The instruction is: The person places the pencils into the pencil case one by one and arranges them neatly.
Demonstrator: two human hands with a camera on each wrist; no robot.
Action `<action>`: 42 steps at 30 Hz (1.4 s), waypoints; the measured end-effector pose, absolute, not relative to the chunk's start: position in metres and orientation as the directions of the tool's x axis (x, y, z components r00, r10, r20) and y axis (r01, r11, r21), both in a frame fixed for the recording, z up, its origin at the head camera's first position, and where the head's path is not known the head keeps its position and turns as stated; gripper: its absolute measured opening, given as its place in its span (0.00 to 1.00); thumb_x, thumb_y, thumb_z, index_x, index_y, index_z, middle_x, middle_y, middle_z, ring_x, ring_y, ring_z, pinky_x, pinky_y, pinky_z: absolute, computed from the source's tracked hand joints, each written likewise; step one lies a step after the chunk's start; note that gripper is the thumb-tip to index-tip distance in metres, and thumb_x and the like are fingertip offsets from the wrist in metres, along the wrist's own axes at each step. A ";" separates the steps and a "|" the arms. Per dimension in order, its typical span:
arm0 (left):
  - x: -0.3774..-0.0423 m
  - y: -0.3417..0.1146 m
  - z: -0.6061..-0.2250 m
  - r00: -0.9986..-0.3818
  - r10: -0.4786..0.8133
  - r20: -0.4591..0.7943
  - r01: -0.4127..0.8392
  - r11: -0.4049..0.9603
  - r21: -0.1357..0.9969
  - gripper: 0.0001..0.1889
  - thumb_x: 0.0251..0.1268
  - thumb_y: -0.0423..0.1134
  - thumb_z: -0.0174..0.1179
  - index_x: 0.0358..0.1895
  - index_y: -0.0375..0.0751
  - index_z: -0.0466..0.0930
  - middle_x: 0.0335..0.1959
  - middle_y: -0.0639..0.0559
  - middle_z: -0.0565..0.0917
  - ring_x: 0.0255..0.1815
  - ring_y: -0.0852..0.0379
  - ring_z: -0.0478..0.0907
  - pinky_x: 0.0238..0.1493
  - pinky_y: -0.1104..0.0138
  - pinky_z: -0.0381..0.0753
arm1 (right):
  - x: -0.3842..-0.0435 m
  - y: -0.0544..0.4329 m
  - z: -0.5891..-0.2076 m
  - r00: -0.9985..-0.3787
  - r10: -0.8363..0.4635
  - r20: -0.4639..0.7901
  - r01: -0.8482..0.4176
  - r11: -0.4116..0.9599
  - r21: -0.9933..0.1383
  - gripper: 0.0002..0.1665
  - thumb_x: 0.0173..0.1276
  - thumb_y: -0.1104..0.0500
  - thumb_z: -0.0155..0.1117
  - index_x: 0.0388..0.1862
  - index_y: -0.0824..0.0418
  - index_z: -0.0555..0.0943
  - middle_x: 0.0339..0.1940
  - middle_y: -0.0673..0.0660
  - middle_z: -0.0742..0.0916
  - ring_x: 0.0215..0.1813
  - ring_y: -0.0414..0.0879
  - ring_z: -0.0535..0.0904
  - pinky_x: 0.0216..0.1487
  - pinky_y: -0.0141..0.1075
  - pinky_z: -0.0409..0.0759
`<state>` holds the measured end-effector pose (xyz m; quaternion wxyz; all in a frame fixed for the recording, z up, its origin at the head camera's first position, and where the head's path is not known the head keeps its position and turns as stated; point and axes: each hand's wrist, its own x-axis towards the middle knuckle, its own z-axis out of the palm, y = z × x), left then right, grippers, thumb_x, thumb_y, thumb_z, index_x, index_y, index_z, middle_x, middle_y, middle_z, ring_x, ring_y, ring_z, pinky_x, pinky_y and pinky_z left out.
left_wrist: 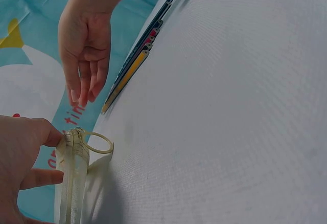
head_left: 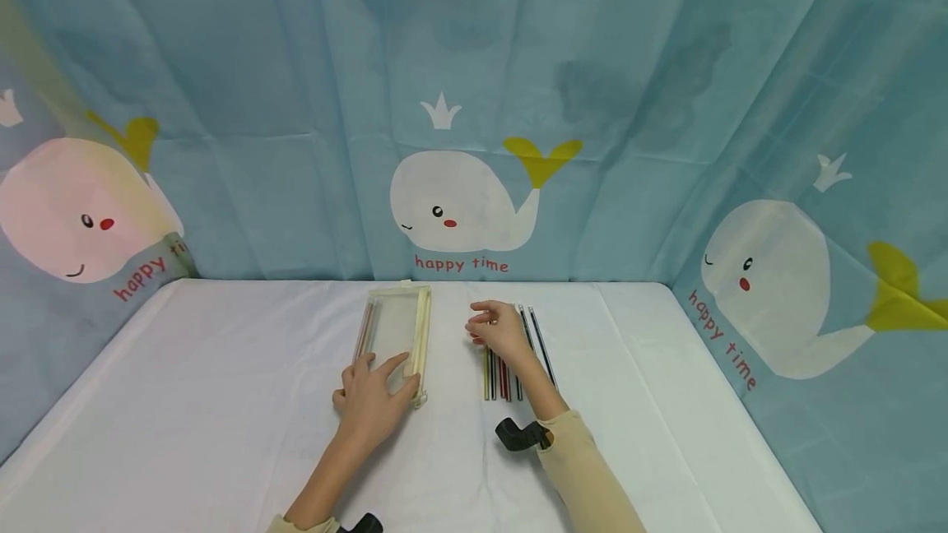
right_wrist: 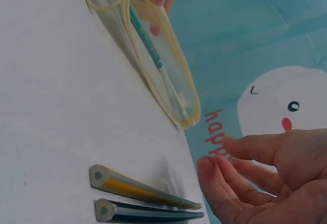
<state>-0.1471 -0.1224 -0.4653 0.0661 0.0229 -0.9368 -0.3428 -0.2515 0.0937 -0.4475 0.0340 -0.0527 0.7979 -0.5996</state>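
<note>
A clear pencil case (head_left: pixel 396 303) with cream trim lies on the white tablecloth, left of centre. Across its near end my left hand (head_left: pixel 374 405) holds it, thumb at the zipped right edge and other fingers toward the left edge. Through its clear side shows a teal-and-white stick-like item (right_wrist: pixel 148 40). A cream ring (left_wrist: pixel 99 143) sticks out at the zipper end. My right hand (head_left: pixel 504 331) hovers over the far end of a row of pencils (head_left: pixel 507 381), fingers loosely bent and holding nothing. Nearest the case lies a yellow pencil (right_wrist: pixel 138 187), beside a dark pencil (right_wrist: pixel 148 212).
The white tablecloth (head_left: pixel 222 401) reaches back to a blue curtain (head_left: pixel 296 105) printed with whales. Black wrist mounts (head_left: pixel 522 434) sit at the cream sleeves (head_left: pixel 585 475).
</note>
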 end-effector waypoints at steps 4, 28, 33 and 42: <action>-0.147 -0.121 -0.465 -0.991 -0.086 0.103 0.001 0.763 0.646 0.25 0.75 0.52 0.61 0.67 0.44 0.83 0.73 0.21 0.66 0.72 0.18 0.59 0.53 0.28 0.61 | -0.249 0.097 -0.449 -0.993 -0.116 0.018 -0.051 0.286 -0.957 0.24 0.71 0.71 0.69 0.65 0.76 0.80 0.46 0.69 0.89 0.43 0.60 0.90 0.42 0.43 0.90; -0.146 -0.122 -0.464 -0.991 -0.085 0.100 0.000 0.763 0.647 0.25 0.75 0.52 0.61 0.68 0.43 0.83 0.73 0.21 0.65 0.72 0.18 0.59 0.53 0.28 0.61 | -0.242 0.100 -0.448 -0.998 -0.049 0.044 -0.062 0.471 -0.880 0.33 0.66 0.65 0.76 0.68 0.72 0.79 0.57 0.69 0.87 0.61 0.65 0.82 0.57 0.54 0.83; -0.146 -0.122 -0.464 -0.991 -0.090 0.101 -0.003 0.763 0.646 0.25 0.75 0.51 0.61 0.68 0.43 0.83 0.73 0.21 0.66 0.72 0.18 0.59 0.53 0.28 0.61 | -0.241 0.098 -0.448 -0.998 -0.056 0.029 -0.053 0.494 -0.868 0.33 0.65 0.63 0.77 0.68 0.71 0.79 0.57 0.69 0.86 0.60 0.66 0.81 0.54 0.54 0.84; -0.146 -0.121 -0.463 -0.992 -0.088 0.089 -0.012 0.771 0.637 0.25 0.75 0.53 0.61 0.68 0.44 0.83 0.73 0.21 0.65 0.73 0.18 0.59 0.53 0.28 0.62 | -0.238 0.091 -0.448 -0.998 -0.062 0.027 -0.055 0.508 -0.860 0.32 0.65 0.65 0.76 0.67 0.73 0.79 0.57 0.71 0.86 0.59 0.66 0.82 0.52 0.54 0.85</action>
